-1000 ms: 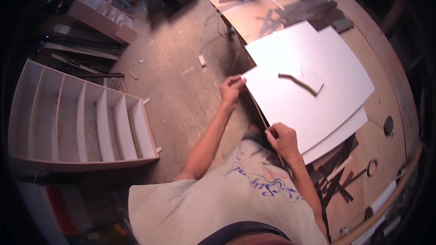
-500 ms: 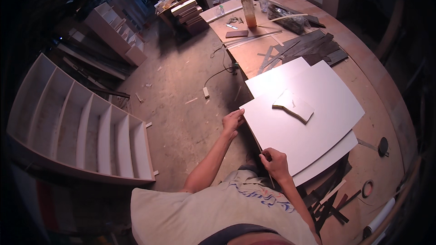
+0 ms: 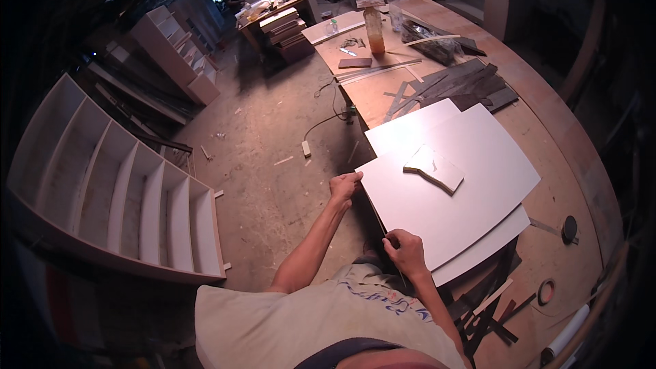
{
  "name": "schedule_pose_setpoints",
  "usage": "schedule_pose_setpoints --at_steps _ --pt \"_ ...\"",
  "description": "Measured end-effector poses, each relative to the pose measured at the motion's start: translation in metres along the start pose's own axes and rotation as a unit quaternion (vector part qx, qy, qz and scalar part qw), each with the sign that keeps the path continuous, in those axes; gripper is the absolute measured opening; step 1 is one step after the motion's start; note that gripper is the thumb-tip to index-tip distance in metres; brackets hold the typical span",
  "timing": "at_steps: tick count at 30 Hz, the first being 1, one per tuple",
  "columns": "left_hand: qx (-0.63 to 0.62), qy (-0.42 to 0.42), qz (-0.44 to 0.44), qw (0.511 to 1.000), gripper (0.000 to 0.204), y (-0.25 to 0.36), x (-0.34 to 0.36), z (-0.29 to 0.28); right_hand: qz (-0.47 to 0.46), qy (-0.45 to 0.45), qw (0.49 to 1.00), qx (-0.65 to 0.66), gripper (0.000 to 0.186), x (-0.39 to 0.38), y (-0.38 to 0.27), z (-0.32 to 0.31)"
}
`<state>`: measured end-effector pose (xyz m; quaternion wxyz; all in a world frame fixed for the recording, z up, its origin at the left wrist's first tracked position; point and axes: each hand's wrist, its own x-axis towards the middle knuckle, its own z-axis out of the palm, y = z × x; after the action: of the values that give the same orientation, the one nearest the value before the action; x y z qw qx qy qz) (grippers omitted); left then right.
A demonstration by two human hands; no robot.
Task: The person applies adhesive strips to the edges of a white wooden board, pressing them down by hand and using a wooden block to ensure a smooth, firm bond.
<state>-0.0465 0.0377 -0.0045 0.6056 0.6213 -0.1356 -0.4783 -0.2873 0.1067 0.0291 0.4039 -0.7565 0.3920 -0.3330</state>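
A flat white board [image 3: 478, 157] lies on the workbench, overlapping other white boards. My left hand [image 3: 346, 188] is closed at the board's far left corner, its fingertips pinching the edge there. Nearer to my body, my right hand [image 3: 406, 251] is closed on a thin narrow strip [image 3: 377, 220] that runs along the board's left edge. The strip's end under the right hand is hard to make out. On top of the board rests a small white offcut [image 3: 435, 166] with an uneven dark edge, apart from both hands.
Dark strips [image 3: 458, 85] and a bottle of amber liquid [image 3: 374, 34] are farther along the workbench [image 3: 553, 246]. A tape roll [image 3: 547, 292] and scrap strips [image 3: 495, 307] lie at the near right. A shelf unit [image 3: 123, 191] stands left; a cable [image 3: 321, 123] hangs beside the bench.
The whole scene sits slightly lower in the picture as my head view shifts. Both hands keep nearly the same places along the board's edge.
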Motion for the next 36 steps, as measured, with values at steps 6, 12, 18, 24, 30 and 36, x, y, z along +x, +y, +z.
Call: schedule_pose_setpoints --at_steps 6,12,18,24,30,36 --pt "-0.024 0.055 0.06 0.996 0.024 -0.001 -0.013 0.012 -0.009 0.003 1.0 -0.021 0.012 -0.001 0.002 0.0" --pt "0.003 0.048 0.102 0.994 0.023 -0.005 -0.004 0.007 -0.005 -0.005 1.0 -0.027 0.012 0.001 -0.003 0.0" --pt "0.037 0.103 0.14 0.984 0.033 -0.017 -0.007 0.014 -0.016 -0.008 0.999 -0.036 0.011 0.001 0.0 -0.001" --pt "-0.127 0.027 0.034 0.991 0.028 -0.022 -0.009 0.006 -0.031 0.007 0.999 -0.03 0.01 0.0 0.0 0.0" --pt "0.0 -0.115 -0.049 0.992 0.024 -0.038 -0.092 0.009 -0.023 0.013 0.999 -0.023 0.011 -0.003 0.003 0.0" --pt "-0.038 -0.114 -0.105 0.987 0.018 -0.05 -0.127 0.005 -0.001 0.003 1.0 -0.019 0.011 -0.002 0.0 0.001"
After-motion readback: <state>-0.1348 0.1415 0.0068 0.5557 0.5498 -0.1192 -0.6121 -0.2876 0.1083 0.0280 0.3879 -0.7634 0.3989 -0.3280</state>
